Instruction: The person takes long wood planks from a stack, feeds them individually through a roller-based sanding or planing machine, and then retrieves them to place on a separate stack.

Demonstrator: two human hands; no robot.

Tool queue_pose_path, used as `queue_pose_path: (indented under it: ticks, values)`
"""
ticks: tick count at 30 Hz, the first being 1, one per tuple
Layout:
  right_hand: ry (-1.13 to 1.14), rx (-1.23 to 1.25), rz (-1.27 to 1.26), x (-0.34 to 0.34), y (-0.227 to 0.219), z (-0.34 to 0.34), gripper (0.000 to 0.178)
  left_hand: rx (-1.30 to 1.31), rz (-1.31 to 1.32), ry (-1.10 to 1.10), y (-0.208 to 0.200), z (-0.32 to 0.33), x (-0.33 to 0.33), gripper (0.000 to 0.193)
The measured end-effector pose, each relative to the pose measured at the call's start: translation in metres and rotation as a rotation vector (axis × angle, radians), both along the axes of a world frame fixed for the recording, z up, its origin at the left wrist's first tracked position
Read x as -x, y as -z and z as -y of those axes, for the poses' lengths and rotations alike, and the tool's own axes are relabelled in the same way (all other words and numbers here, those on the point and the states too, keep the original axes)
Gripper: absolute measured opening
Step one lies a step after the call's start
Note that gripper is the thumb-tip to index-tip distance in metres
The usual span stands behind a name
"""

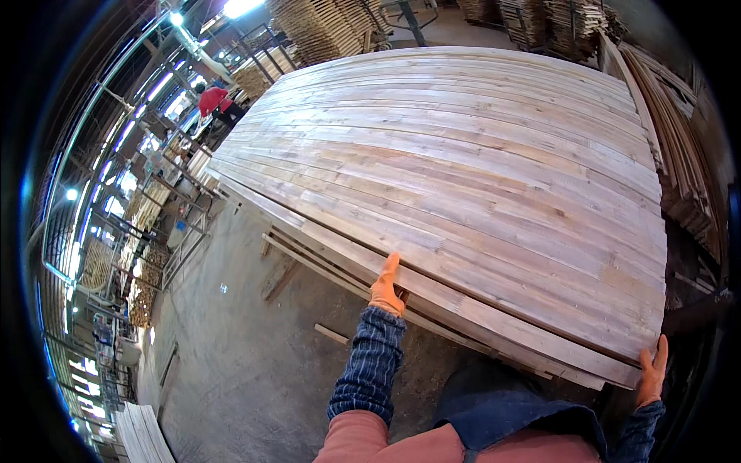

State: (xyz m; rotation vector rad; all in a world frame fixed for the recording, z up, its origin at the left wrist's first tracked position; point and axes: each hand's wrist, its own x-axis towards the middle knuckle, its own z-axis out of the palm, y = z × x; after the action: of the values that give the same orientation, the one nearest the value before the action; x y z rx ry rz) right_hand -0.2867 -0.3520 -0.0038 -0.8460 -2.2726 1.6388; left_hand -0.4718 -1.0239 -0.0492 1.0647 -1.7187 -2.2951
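The person is standing at the near edge of a stack of wide glued-up wooden panels (463, 177), pale planks joined edge to edge. The left hand (386, 289), in an orange glove, is lying against the near edge of the top panel toward its left part, fingers stretched out along the board's side rather than curled. The right hand (652, 374), also gloved in orange, is gripping the near right corner, fingers spread upward against the edge, the palm pressing on the wood.

Such a panel is probably heavy and stiff, though a sheet this broad may be flexing a little when lifted from one edge. The sawn surface looks dry and rough, so it is likely offering decent grip. Holding it at the edge, with the hands well apart as now, seems the sensible place.

How many panels are lying in the stack is hard to count, and the supports underneath are mostly hidden. A loose wooden strip (332, 334) is lying on the concrete floor (231, 370). A person in a red top (214, 99) is working far off at the left.
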Motion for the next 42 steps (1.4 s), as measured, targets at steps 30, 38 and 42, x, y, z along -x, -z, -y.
queue_pose_path:
  ticks: [30,38,42]
  values:
    - [-1.510,0.174,0.477,0.111,-0.034,0.234,0.104,-0.569,-0.301,-0.134,-0.115,-0.007,-0.036,0.037]
    - [-1.336,-0.318,0.263,0.072,-0.012,0.177,0.110,-0.343,-0.145,0.276,-0.004,-0.072,0.137,0.041]
    - [-1.261,-0.487,0.120,0.064,-0.014,0.181,0.112,-0.356,-0.004,0.543,0.039,-0.128,0.145,0.043]
